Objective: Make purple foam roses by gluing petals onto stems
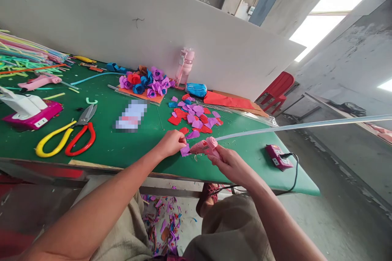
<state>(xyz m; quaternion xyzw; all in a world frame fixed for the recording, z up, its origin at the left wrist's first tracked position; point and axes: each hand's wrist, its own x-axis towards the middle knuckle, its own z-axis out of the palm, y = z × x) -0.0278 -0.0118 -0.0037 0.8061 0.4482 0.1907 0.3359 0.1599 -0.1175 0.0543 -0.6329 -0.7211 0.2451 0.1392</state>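
My right hand (225, 159) is wrapped round a pink glue gun (208, 145), with a long clear glue stick (294, 127) running out of its back to the right. The gun's nozzle points left, close to a purple petal (185, 150). That petal is pinched in the fingers of my left hand (172, 143). Whether nozzle and petal touch, I cannot tell. Just beyond my hands lies a loose pile of purple, red and blue petals (196, 113). Behind them sits a cluster of finished paper flowers (147, 82) on an orange sheet.
Scissors (82, 130) with yellow and red handles, a magenta power strip (33, 114) and another pink glue gun (39, 82) lie left. A second power block (278, 157) with a black cord is at right. A pink bottle (184, 68) stands by the grey partition (147, 24).
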